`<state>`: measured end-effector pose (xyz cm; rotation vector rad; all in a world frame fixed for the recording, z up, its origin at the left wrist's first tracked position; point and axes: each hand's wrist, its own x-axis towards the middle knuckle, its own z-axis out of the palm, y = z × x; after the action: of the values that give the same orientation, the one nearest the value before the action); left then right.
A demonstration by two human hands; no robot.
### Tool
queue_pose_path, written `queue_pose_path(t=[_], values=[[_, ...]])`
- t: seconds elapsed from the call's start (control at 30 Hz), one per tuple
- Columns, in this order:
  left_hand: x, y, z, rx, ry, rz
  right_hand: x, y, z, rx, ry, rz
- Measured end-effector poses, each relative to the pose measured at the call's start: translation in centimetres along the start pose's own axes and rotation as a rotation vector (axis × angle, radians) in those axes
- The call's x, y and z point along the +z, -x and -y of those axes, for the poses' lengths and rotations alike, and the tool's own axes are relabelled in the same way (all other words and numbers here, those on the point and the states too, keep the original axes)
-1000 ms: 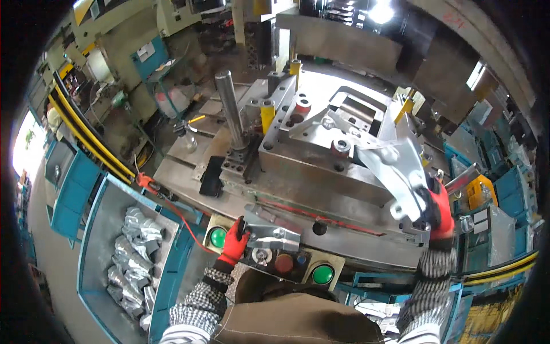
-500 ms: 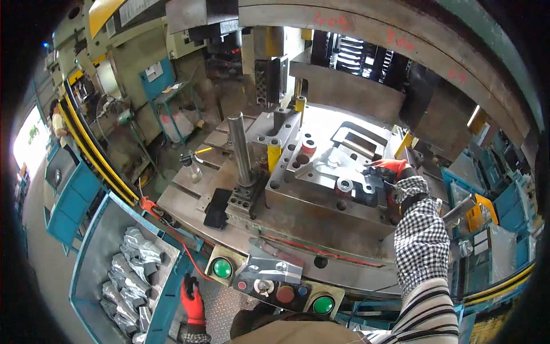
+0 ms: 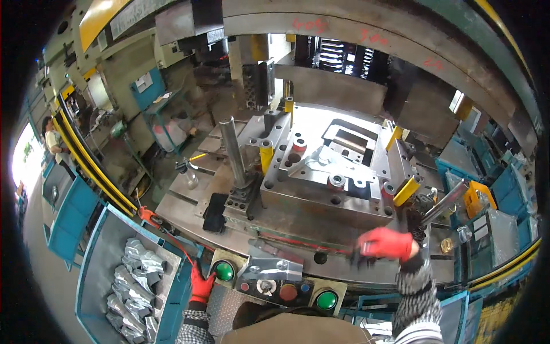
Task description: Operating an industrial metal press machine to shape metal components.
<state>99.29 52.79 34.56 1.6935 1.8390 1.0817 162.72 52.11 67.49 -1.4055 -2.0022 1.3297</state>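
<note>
Nearest, the left hand (image 3: 201, 282) is just beside the left green button (image 3: 224, 271), thumb and fingers apart with nothing held; the right green button (image 3: 326, 300) sits across the control box. At the near left, a blue bin (image 3: 102, 252) holds shiny metal parts (image 3: 133, 284). The right hand (image 3: 385, 245) is blurred over the near edge, so I cannot tell its grip. Beyond, the metal bracket (image 3: 332, 165) lies on the die block (image 3: 321, 202), which suggests a step with hands withdrawn; any move calls for keeping them clear of it. A steel post (image 3: 230, 149) blocks reach from the left; farther, a heavy beam (image 3: 344, 23) hangs above.
</note>
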Motion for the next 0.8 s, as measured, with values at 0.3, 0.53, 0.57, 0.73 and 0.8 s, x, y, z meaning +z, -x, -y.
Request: queue_pose_path(t=[0.3,0.53,0.57,0.73,0.8], values=[[4.0,-2.5,5.2,-0.387,0.504,0.411,29.7,9.8,-26.1,0.480,-0.141,-0.465],[3.2,-2.8,6.3,-0.344,0.588,0.378,33.4,4.3,-22.5,0.282,-0.678,-0.829],[3.4,-2.3,4.5,-0.404,0.640,0.381,33.5,4.5,-22.7,0.285,-0.683,-0.852],[2.9,-2.7,-2.3,-0.525,0.557,0.388,35.2,5.7,-26.5,0.312,-0.563,-0.938],[2.7,-2.7,-2.6,-0.529,0.578,0.378,35.0,5.6,-26.6,0.272,-0.661,-0.937]])
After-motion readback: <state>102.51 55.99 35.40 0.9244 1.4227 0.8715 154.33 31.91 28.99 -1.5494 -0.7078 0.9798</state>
